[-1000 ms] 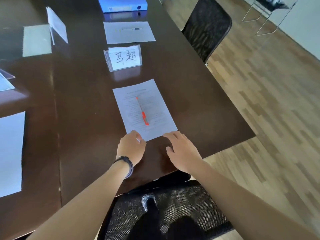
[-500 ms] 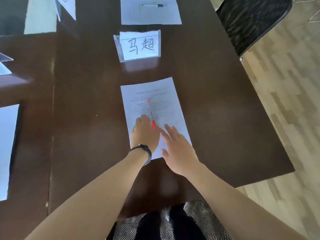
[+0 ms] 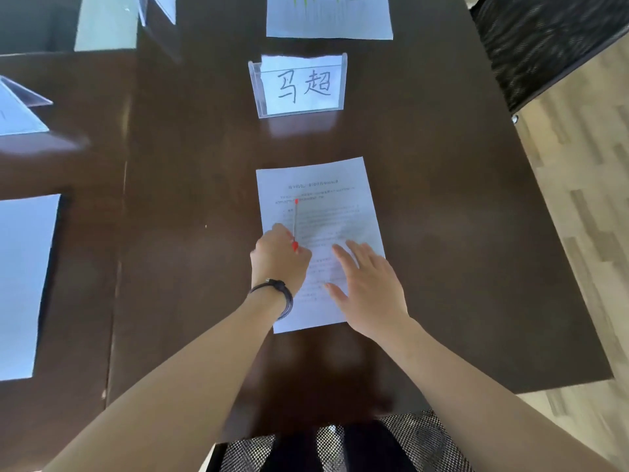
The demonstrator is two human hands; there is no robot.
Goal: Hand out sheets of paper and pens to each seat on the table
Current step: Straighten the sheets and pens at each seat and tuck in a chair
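Observation:
A printed sheet of paper (image 3: 340, 206) lies on the dark table (image 3: 442, 233) in front of me, below a clear name card stand (image 3: 301, 85). A thin pen with red ends (image 3: 295, 219) lies along the sheet's left part. My left hand (image 3: 277, 258), with a black band on its wrist, has curled fingers that pinch the pen's lower red end. My right hand (image 3: 369, 284) rests flat on the lower half of the sheet with fingers spread.
Another sheet with a pen (image 3: 328, 18) lies at the seat beyond. More sheets (image 3: 23, 284) and a second name card stand (image 3: 17, 110) lie on the left. Mesh chairs stand at the near edge (image 3: 340, 447) and far right (image 3: 544, 39).
Both hands moved from the sheet's near edge up onto it. The left hand took hold of the pen, which now lies straighter and further left.

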